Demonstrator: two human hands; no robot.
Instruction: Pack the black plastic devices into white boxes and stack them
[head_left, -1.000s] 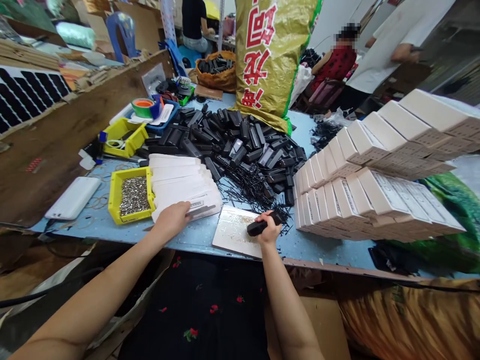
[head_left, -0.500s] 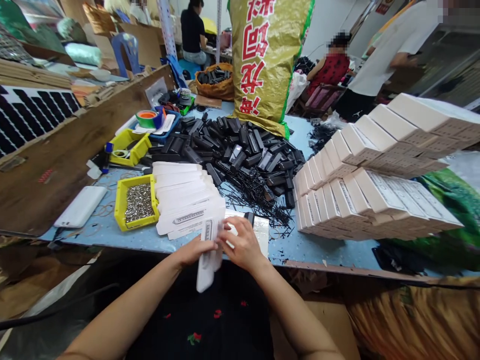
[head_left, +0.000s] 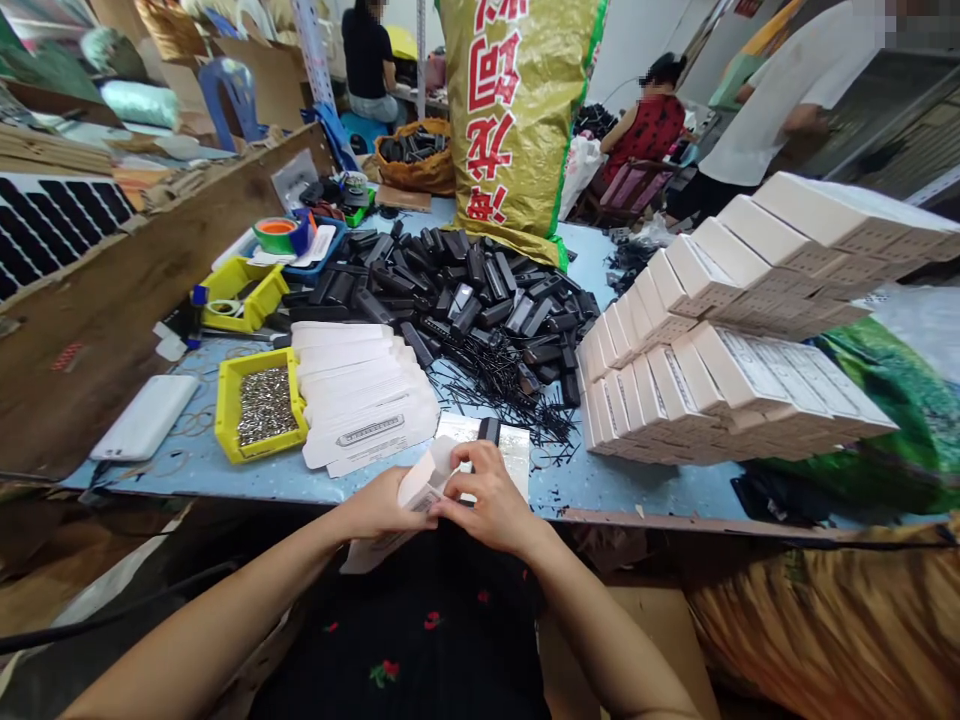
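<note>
Since a moment ago the flat white carton is tilting open. We are pinching it between our left hand and right hand, fingers curled closed, above the blue table edge, near the carton stack.

A blue tabletop bears a yellow bin of screws, heaped black parts, stacked white boxes and a yellow sack

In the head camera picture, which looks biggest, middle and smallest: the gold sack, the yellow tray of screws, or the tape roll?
1. Gold sack
2. Yellow tray
3. Tape roll, though it sits farther back, which shrinks it.
</note>
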